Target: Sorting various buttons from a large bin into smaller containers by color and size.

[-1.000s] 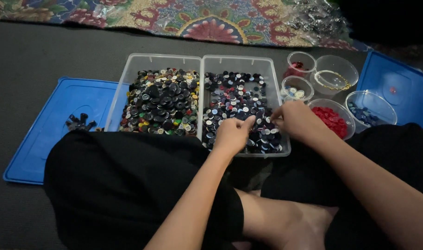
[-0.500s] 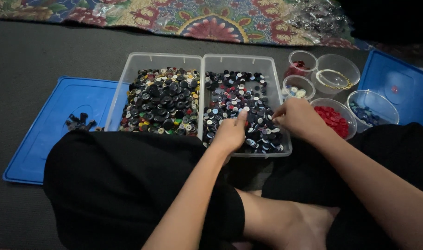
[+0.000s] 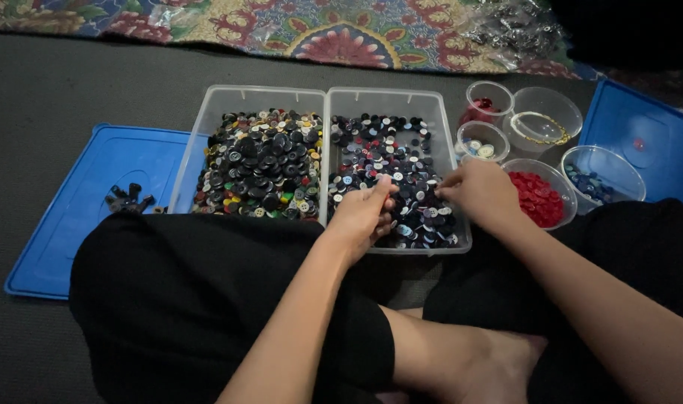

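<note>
Both hands are working in the right bin (image 3: pixel 431 101): left hand (image 3: pixel 364 213) is lying loosely curled on the buttons (image 3: pixel 386 153), thumb up, fingers tucked under; whether anything is pinched there, cannot tell. Right hand (image 3: pixel 480 191) is hovering at the bin's right edge, fingertips (image 3: pixel 444 190) drawn narrow and touching the heap; a held button cannot be made out. Person is sitting cross-legged on a dark mat (image 3: pixel 94 82), black trousers (image 3: pixel 192 299) filling the lower frame, a bare foot (image 3: pixel 468 366) showing between the knees. A patterned rug (image 3: pixel 341 30) is lying along the far edge. A blue lid (image 3: pixel 80 202) is lying flat at the left, carrying a small cluster of dark buttons (image 3: pixel 128 198); a second blue lid (image 3: pixel 648 135) is sitting at the far right. Two clear bins are standing side by side, touching: the left bin (image 3: pixel 263 97) is holding mixed dark, yellow and green buttons, the right one mostly dark, blue and white. Round clear tubs are grouping just right of the bins: a red-button tub (image 3: pixel 539 198) nearest the right hand, a blue-button tub (image 3: pixel 603 172) beside it, a tub with a gold chain (image 3: pixel 543 127) behind, a small tub of pale buttons (image 3: pixel 482 144), and a small cup with red bits (image 3: pixel 488 101) at the back.
</note>
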